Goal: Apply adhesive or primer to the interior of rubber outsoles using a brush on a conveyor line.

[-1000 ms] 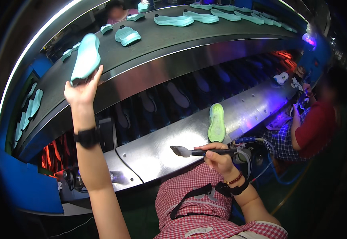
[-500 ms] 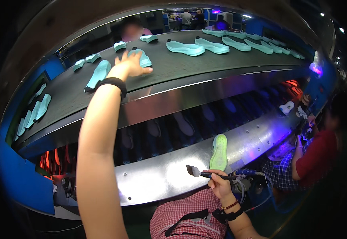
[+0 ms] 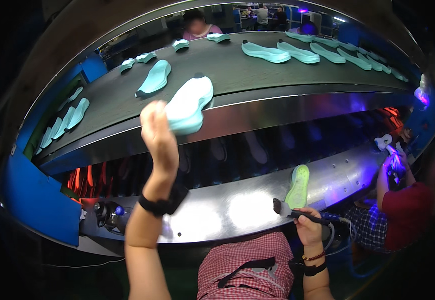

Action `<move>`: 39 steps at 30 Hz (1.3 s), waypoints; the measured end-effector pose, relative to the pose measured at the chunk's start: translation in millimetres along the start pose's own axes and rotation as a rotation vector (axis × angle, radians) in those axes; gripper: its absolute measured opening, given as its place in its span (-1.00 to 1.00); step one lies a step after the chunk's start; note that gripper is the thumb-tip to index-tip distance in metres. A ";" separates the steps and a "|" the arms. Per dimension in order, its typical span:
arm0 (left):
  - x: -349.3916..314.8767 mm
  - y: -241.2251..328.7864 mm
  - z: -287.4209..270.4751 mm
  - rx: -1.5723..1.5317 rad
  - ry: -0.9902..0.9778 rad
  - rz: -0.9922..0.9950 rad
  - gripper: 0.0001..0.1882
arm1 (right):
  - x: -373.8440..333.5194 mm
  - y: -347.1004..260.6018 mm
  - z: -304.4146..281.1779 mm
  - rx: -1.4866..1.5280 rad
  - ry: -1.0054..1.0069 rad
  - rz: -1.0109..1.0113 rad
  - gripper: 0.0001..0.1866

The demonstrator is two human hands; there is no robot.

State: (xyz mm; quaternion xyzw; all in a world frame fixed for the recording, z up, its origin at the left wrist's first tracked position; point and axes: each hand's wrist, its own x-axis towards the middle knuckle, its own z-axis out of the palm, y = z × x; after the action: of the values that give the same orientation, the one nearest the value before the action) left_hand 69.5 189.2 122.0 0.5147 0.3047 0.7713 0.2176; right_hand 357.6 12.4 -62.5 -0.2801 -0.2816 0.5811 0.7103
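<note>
My left hand (image 3: 158, 137) holds a pale turquoise shoe sole (image 3: 190, 102) by its side, raised in front of the upper belt's near edge. A dark patch marks the sole's upper end. Low over the metal ledge, my right hand (image 3: 309, 229) grips the black handle of a flat brush (image 3: 297, 213), its dark bristles pointing left. Just beyond the brush a yellow-green sole (image 3: 298, 186) lies on the ledge. Another turquoise sole (image 3: 155, 78) rests on the belt behind my left hand.
Turquoise soles (image 3: 265, 52) line the dark upper belt (image 3: 227, 72). Below it, a lower channel carries more soles and glows red at both ends. A black bottle (image 3: 108, 216) stands at the ledge's left. A co-worker in a red sleeve (image 3: 406, 212) works at the right; another person sits across.
My left hand has taken the sole off the belt and drawn it back toward me. The right hand still holds the brush. The whole view has shifted, so things appear farther right.
</note>
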 end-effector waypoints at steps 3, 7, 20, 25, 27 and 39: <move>-30.2 10.6 -28.8 -0.384 -0.085 -0.610 -0.65 | 1.3 -5.6 15.2 -0.046 -0.066 -0.023 -0.75; -91.1 -11.0 -94.1 -0.610 -0.513 -0.878 -0.36 | -6.5 -13.1 40.7 0.012 -0.168 -0.073 -0.76; -240.3 -20.1 -88.2 -1.053 -0.216 -1.425 -0.12 | 19.2 67.9 72.4 -0.274 -0.160 0.297 -0.79; -255.3 -26.3 -85.4 -1.107 -0.235 -1.304 -0.22 | 28.9 75.6 94.2 -0.489 -0.159 0.152 -0.79; -256.0 -21.9 -74.9 -0.930 -0.056 -1.338 -0.25 | 24.3 76.8 109.0 -0.706 -0.222 0.035 -0.79; -232.1 -11.7 -94.0 -0.865 -0.149 -1.259 -0.27 | -18.0 12.8 102.3 -0.842 -0.785 -0.061 -0.80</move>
State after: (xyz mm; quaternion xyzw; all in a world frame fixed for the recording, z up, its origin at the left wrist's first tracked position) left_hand 69.8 23.9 -66.4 0.1638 0.1957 0.5158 0.8178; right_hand 271.9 4.1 -3.1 -0.2938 -0.7391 0.4586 0.3963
